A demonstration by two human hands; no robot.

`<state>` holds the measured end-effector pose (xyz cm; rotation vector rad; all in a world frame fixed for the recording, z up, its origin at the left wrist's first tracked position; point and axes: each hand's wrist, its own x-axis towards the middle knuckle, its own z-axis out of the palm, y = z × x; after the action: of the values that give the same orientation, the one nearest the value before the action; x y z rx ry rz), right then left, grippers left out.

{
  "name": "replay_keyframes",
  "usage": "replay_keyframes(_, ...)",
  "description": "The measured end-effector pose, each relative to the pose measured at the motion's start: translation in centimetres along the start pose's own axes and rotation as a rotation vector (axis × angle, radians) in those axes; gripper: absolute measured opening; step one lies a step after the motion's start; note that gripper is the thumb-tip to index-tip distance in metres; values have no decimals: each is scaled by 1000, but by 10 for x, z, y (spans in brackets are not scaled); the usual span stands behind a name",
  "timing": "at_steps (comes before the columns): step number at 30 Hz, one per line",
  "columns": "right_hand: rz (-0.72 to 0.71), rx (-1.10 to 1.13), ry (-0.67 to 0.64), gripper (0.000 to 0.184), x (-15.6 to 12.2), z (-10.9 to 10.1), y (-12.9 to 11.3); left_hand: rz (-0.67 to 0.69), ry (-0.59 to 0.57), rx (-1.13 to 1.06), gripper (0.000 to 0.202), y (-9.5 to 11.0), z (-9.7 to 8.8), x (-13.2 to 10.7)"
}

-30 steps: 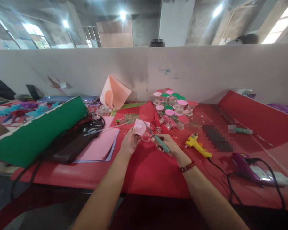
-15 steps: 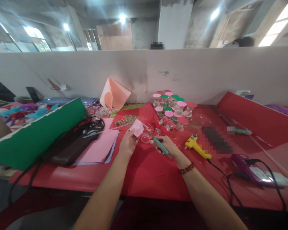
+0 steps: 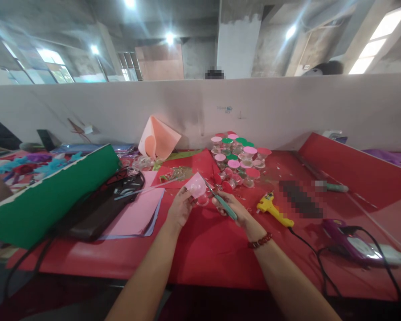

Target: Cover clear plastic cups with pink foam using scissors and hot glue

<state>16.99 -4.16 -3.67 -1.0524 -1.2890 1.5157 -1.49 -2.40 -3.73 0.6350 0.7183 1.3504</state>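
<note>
My left hand (image 3: 181, 208) pinches a small pink sheet with a clear round plastic cup on it, the pink piece (image 3: 197, 184), above the red table. In my right hand (image 3: 233, 208) are scissors (image 3: 225, 206) with green handles, their blades pointing up and left at the pink piece's right edge. Whether the blades touch it, I cannot tell. Just below the blades lies a clear plastic ring or cup (image 3: 203, 199). Behind my hands stands a group of clear cups (image 3: 234, 164) topped with pink, green and red discs.
A yellow glue gun (image 3: 274, 209) with a cord lies to the right, near a purple device (image 3: 350, 243). On the left are pink sheets (image 3: 137, 214), a dark case (image 3: 96, 214) and a green board (image 3: 60, 191). A folded peach sheet (image 3: 162, 138) leans against the partition (image 3: 103, 107).
The pink piece has turned in my left hand and shifted slightly right. The scissors stay in my right hand beside it. The whole view has tilted up a little.
</note>
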Motion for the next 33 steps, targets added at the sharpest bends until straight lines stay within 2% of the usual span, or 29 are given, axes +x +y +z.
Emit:
replay_keyframes(10,14,56,-56,39,-3,2,-5,-12,19,-22,32,-1,-1,2)
replay_keyframes(18,40,35,-42,39,-2,2,-5,14,27,-4,41,1,2,2)
replay_keyframes(33,63,21,-29,39,-3,3,-5,39,90,-53,34,2,-2,5)
